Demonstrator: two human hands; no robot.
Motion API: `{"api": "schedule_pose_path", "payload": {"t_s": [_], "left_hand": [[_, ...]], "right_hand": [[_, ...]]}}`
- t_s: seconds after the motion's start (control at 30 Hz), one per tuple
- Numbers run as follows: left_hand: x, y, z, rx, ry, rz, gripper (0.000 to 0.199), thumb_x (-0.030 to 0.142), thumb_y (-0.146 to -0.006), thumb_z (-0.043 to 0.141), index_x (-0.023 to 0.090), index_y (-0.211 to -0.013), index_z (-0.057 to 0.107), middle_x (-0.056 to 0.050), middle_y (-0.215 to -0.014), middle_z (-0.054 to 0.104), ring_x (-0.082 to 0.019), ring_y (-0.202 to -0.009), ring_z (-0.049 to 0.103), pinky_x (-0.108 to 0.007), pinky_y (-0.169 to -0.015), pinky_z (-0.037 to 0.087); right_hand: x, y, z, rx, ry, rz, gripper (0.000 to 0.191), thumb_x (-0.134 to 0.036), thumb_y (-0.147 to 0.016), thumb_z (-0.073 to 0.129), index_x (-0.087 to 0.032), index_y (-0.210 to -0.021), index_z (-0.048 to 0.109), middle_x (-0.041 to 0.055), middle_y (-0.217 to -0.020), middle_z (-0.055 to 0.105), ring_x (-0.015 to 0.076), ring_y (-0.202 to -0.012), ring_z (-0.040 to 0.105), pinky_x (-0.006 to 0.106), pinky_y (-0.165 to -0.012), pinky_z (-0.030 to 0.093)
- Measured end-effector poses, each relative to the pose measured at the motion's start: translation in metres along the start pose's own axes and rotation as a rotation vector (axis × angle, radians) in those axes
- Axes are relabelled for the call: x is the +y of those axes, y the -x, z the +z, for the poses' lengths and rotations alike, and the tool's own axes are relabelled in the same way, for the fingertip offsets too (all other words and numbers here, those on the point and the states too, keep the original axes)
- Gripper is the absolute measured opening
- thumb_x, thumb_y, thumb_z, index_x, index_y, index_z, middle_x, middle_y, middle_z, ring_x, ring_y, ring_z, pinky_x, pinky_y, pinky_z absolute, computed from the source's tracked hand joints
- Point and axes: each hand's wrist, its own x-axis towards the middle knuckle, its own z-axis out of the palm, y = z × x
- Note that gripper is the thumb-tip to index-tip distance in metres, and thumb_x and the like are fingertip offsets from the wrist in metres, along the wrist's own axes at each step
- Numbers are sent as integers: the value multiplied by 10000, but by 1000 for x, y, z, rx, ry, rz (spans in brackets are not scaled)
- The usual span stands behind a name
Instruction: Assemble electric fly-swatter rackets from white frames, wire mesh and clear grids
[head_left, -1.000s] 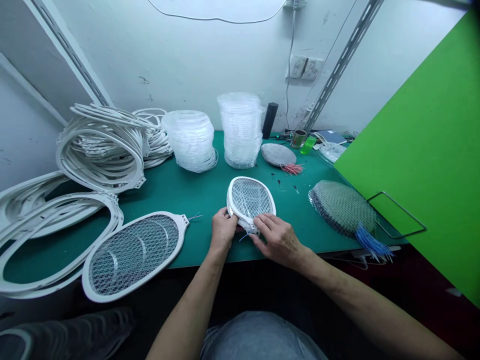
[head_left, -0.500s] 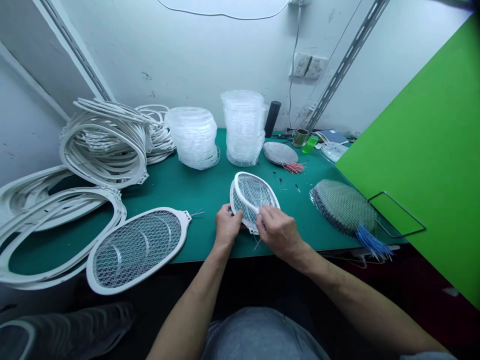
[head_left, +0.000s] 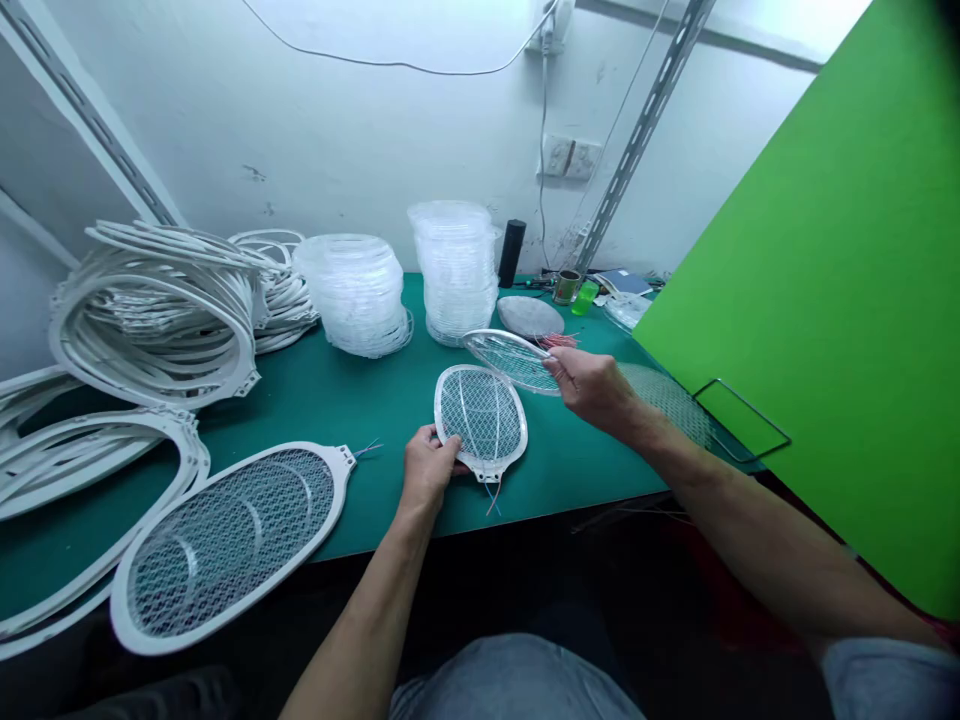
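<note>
Two ovals, one pinch each
The left hand's [head_left: 429, 467] fingers pinched the meshed racket head [head_left: 480, 420] at its eight-o'clock rim over the green table [head_left: 360, 395], likely steadying it; toward one o'clock, the right hand [head_left: 594, 385] pinched a tilted oval piece [head_left: 516, 360] by its edge, probably for clearance; a second racket head [head_left: 232, 545] lay toward eight o'clock

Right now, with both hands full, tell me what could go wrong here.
The loose wires at the neck of the mesh panel in the left hand might snag or bend. The oval piece that the right hand holds up could knock that panel, since the two nearly overlap in view. The second panel, at left, appears to reach past the front edge of the table, so a nudge might tip it off.
</note>
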Motion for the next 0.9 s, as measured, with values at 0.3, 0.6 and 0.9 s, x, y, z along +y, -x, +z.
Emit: {"api": "schedule_pose_path", "payload": {"t_s": [0.3,0.6,0.9], "left_hand": [[21,20,-48,0,-26,-67,261,76,-848,703,114,-1084,599,-107,-854,782,-223,-648,754,-342,-530,649],[17,34,-69,19,9,-100,298,100,-893,690,122,-1174,591,-116,-925,792,-228,-730,776,-337,-605,664],[12,46,-84,78,9,-136,325,100,-888,699,135,-1198,608,-96,-933,789,-207,-753,777,-267,-582,640]], "right_hand": [[109,-32,-37,391,-742,776,193,-287,-834,728,-154,-701,685,28,-537,645,199,-469,625,332,-463,563],[38,89,70,728,-1035,1199,153,-286,-828,723,-149,-896,709,9,-729,745,176,-628,719,293,-587,656],[27,113,63,125,-1007,1337,230,-313,-886,759,-116,-803,675,105,-660,721,207,-558,729,277,-495,646]]}}
